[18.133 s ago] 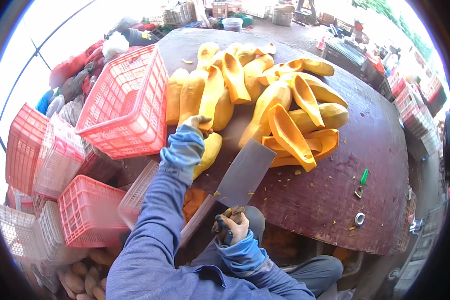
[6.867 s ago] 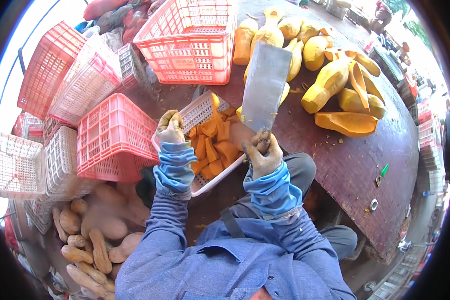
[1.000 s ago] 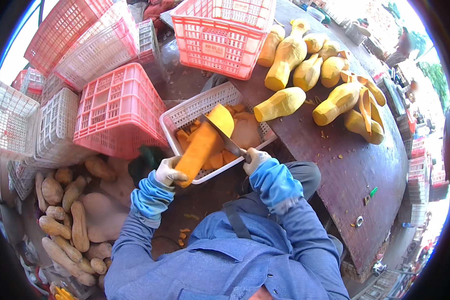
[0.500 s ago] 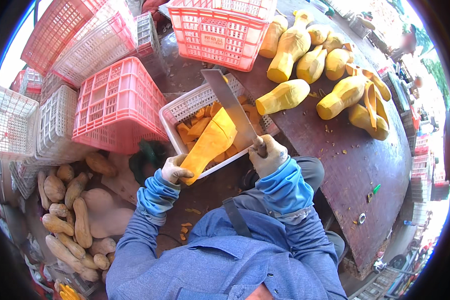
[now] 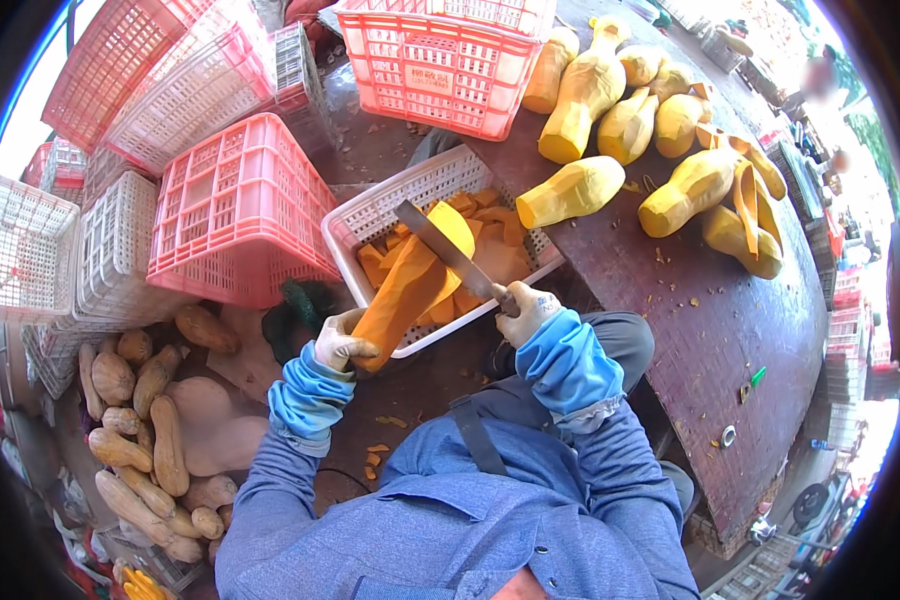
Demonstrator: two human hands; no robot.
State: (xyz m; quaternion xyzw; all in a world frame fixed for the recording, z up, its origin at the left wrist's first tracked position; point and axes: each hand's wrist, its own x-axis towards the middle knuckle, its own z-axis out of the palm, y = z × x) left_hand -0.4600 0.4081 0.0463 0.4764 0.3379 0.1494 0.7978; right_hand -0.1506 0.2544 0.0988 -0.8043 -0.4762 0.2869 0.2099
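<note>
Over the white basket (image 5: pixel 337 235), my gloved left hand (image 5: pixel 342 340) grips the lower end of a long orange peeled squash piece (image 5: pixel 398 300), which is tilted upward and to the right. My right hand (image 5: pixel 525 312) is closed round the handle of a cleaver (image 5: pixel 436 242), its blade angled up-left and sunk into the upper part of that piece, beside a yellow end section. Cut orange chunks (image 5: pixel 490 205) lie in the basket under and around them.
Pink crates (image 5: pixel 230 210) and white crates (image 5: pixel 120 240) are stacked left. Unpeeled squash (image 5: pixel 168 440) lie lower left. At right, a dark board (image 5: pixel 670 330) holds peeled yellow squash (image 5: pixel 575 110), a green-handled tool (image 5: pixel 758 377) and a tape roll (image 5: pixel 728 436). Another pink crate (image 5: pixel 440 70) stands at the back.
Since half a second ago the raised cleaver has come down into the squash piece. Earlier, about seven seconds ago, my left hand had no such piece and the blade pointed upright.
</note>
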